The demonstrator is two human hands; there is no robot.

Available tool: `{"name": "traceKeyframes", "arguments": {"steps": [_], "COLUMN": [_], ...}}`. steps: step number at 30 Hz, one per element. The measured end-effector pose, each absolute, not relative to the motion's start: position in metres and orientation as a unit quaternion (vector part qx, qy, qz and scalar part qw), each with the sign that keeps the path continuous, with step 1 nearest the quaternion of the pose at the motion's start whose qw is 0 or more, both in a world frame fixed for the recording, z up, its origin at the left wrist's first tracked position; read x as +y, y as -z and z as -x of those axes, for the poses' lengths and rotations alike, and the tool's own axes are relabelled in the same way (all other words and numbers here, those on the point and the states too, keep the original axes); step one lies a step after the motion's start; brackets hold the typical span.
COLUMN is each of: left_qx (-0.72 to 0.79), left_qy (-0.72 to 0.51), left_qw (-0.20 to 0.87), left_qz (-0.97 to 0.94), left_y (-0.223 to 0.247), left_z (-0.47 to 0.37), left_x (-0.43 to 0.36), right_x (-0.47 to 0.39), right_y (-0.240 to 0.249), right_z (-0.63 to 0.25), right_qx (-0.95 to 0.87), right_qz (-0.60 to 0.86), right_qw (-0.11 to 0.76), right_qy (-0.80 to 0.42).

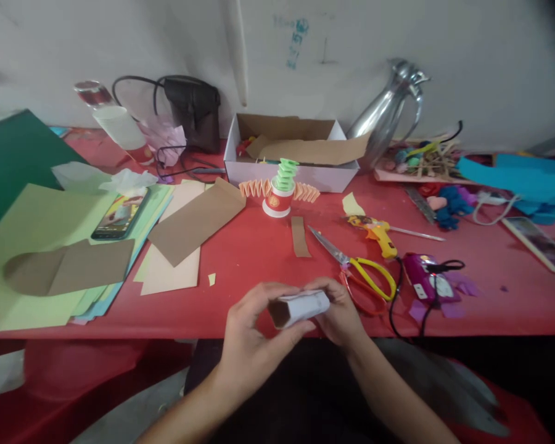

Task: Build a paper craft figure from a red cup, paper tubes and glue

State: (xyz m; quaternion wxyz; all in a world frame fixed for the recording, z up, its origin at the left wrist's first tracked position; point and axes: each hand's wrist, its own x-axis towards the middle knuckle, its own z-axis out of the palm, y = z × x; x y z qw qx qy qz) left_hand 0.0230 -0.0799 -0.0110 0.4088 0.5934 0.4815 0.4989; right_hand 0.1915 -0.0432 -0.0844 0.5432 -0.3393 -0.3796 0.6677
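Just above the table's front edge, a small folded cardboard tube [300, 307], white outside and brown inside, is held between both hands. My left hand [259, 330] grips its open left end, fingers above and thumb below. My right hand [340, 311] is closed round its right end. Beyond them a red and white paper cup [278, 200] stands upside down, with a green folded-paper strip [287, 174] on top and orange folded strips [255, 188] at its sides. A brown card strip [300, 237] lies between the cup and my hands.
Scissors [356, 265], a yellow glue gun [380, 237] and a purple power box [429, 280] with black cords lie to the right. Coloured paper [28, 216] and a phone [120, 214] are at left. An open box [291, 176] and a metal jug [386, 108] stand behind.
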Motion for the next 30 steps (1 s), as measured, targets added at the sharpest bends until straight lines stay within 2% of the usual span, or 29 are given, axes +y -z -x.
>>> {"name": "traceKeyframes", "arguments": {"steps": [4, 10, 15, 21, 30], "left_qx": [0.490, 0.511, 0.435, 0.401, 0.417], "left_qy": [-0.505, -0.528, -0.612, -0.651, -0.634], "left_qw": [0.354, 0.461, 0.544, 0.574, 0.620], "left_qz": [-0.616, -0.497, -0.375, -0.293, -0.199], "left_y": [-0.006, 0.009, 0.031, 0.032, 0.046], "left_z": [-0.034, -0.034, -0.034, -0.035, -0.018], "left_x": [-0.075, -0.073, -0.072, -0.066, -0.059], "right_x": [-0.045, -0.047, -0.048, -0.046, -0.039], "right_y": [0.079, 0.080, 0.082, 0.057, 0.039], "right_z": [-0.190, -0.190, -0.187, -0.185, -0.186], "right_qx": [-0.378, -0.379, -0.397, -0.473, -0.504], "right_qz": [0.355, 0.375, 0.390, 0.418, 0.357], "right_qw": [0.541, 0.531, 0.528, 0.515, 0.446], "right_qy": [-0.662, -0.659, -0.641, -0.580, -0.648]}}
